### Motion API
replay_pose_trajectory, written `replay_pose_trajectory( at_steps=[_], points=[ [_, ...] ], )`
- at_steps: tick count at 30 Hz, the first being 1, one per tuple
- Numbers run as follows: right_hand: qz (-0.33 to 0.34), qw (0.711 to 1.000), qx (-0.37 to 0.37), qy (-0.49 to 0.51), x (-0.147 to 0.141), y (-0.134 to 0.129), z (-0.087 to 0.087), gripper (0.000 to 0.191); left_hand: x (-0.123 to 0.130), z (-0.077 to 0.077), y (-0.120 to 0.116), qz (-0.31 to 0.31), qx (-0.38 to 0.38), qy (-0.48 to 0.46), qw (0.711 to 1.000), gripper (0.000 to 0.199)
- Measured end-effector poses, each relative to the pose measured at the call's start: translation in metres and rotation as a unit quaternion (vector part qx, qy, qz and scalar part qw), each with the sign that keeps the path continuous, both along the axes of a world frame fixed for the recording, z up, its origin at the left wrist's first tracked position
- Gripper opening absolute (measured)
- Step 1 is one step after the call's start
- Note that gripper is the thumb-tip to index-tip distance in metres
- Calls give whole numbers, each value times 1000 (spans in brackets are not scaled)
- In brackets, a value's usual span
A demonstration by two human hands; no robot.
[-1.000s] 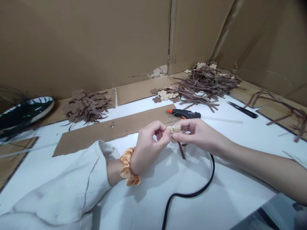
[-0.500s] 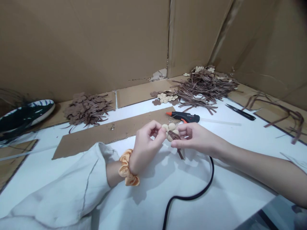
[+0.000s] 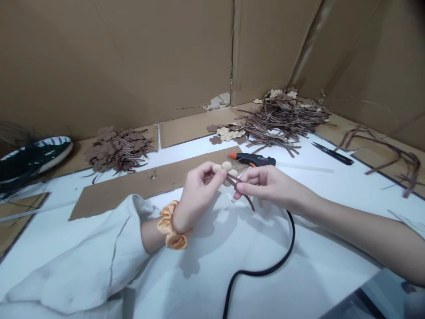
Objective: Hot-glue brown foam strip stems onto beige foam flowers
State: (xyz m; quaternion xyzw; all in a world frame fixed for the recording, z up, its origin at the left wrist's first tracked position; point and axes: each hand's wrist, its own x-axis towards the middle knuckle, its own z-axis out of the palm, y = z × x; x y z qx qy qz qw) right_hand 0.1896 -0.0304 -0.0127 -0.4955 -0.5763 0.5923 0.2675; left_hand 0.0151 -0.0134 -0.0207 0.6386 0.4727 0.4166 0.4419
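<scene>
A cream flower cutout (image 3: 227, 166) is pinched between the thumb and fingers of my left hand (image 3: 202, 188), above the white tabletop. My left thumb lies over the flower's middle, where a brown stitched ribbon (image 3: 245, 197) crosses it and trails down to the right. Thumb and fingers of my right hand (image 3: 262, 181) are closed on that ribbon beside the petals. Just behind my right hand lies a black and orange glue gun (image 3: 255, 159), its tip facing left, with a clear glue stick (image 3: 305, 167) out of its back.
Brown flower cutouts (image 3: 116, 148) are heaped at back left, near a patterned dish (image 3: 63, 148). Cut ribbons (image 3: 282, 117) and cream flowers (image 3: 229, 133) pile at back right. Black snips (image 3: 332, 153) lie at right. A black cord (image 3: 262, 272) curves across the front; cardboard walls (image 3: 133, 57) enclose the table.
Both hands have shifted slightly left with the flower, which is tilted more. My left thumb has moved onto its middle, and my right fingers have closed on the ribbon.
</scene>
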Motion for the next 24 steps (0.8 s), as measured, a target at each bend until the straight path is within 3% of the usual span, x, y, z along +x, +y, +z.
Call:
replay_pose_trajectory(
  at_steps=[12,24],
  points=[
    [-50,995,-67,61,-4,2,0,23,-6,9,16,61,-99,-132,984,24],
    [-45,991,-101,72,-5,0,4,23,-10,21,20,63,-48,-92,993,28]
  ],
)
